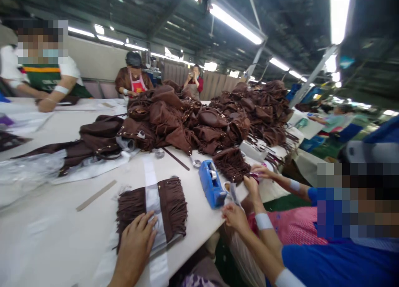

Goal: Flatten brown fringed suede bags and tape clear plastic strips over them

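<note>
My left hand [137, 239] lies with fingers stretched out on a dark brown fringed bag [170, 208] on the table. A white paper strip [152, 195] runs across the bag's middle, and my fingertips touch it. My right hand [235, 217] is closed in a pinch at the front end of a blue tape dispenser [210, 185]. Thin clear tape seems to be between its fingers, though the fingers partly cover it. Just behind that hand is a whitish, see-through film [233, 192].
A large heap of brown bags [187, 121] covers the table's far side. At right, a co-worker's hands [254, 189] work at another fringed bag [230, 164]. A flat grey-brown strip [96, 195] and clear plastic bags [28, 175] lie left. Other people stand across the table.
</note>
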Motion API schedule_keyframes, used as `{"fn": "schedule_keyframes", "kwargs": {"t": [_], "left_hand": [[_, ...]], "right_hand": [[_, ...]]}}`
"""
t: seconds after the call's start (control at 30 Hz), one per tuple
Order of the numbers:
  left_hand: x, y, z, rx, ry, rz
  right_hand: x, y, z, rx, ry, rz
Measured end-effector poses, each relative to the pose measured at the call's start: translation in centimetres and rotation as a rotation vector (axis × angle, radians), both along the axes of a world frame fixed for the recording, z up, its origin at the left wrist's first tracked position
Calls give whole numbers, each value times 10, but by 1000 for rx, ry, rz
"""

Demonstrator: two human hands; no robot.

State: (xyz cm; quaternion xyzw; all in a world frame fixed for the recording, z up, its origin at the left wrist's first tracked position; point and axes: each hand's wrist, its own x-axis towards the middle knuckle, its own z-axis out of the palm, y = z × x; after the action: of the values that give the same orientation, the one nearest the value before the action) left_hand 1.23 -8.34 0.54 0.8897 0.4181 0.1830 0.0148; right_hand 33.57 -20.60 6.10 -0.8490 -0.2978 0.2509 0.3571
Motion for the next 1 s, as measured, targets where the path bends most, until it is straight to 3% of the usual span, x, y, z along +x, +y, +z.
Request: {"fn": "schedule_keyframes", "kwargs": {"t": [0.2,0.3,0.57,1.0], "left_hand": [[-2,-5,11,-94,-47,-5],[-6,-5,9,-125,-60,-36],[-7,-6,7,-131,-116,-38],[-16,-5,3,-83,-175,-90]], "right_hand": [[-121,28,2,112,553,362],[-161,51,5,9,547,399],[-181,80,4,-112,362,396],[-202,94,2,-383,161,284]]}}
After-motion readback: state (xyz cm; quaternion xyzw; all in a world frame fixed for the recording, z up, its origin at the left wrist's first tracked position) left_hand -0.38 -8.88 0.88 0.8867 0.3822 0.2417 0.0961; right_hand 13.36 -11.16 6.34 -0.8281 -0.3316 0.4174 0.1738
